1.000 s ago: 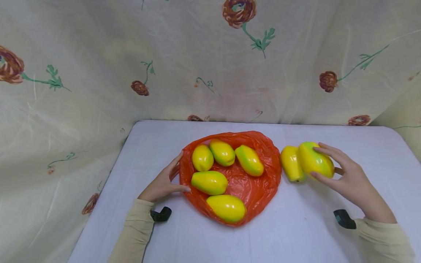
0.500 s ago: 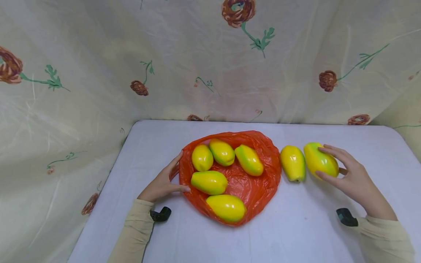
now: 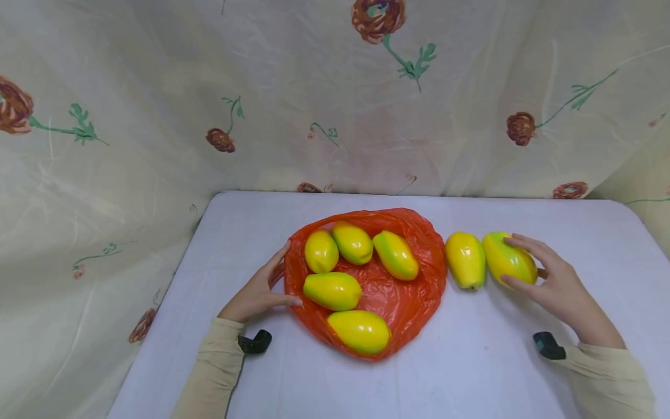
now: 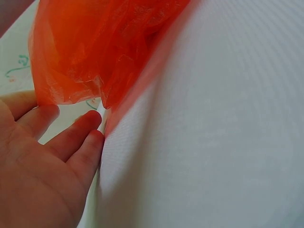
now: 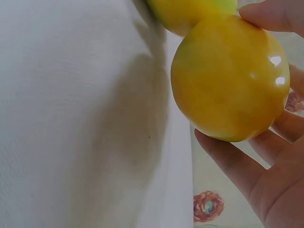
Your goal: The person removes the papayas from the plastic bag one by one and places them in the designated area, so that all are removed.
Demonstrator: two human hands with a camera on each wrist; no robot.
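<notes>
In the head view, my right hand (image 3: 556,278) grips a glossy yellow-green papaya (image 3: 508,258) between thumb and fingers. The right wrist view shows the rounded end of this papaya (image 5: 230,78) with fingertips around it. Another papaya (image 3: 465,260) lies just left of it, beside the bag. My left hand (image 3: 260,291) rests at the left edge of an open red plastic bag (image 3: 403,302), fingers spread and thumb on its rim. Several papayas (image 3: 332,291) lie inside the bag. In the left wrist view, fingertips touch the bag's thin edge (image 4: 71,90).
A white-covered table (image 3: 445,372) bears everything. Behind it and to the left hangs a pale curtain (image 3: 282,116) with brown flowers. Black wrist devices (image 3: 255,342) sit at both cuffs.
My right hand has moved the gripped papaya to the right, off the neighbouring papaya, then slightly down toward the table. The left hand and bag have stayed in place.
</notes>
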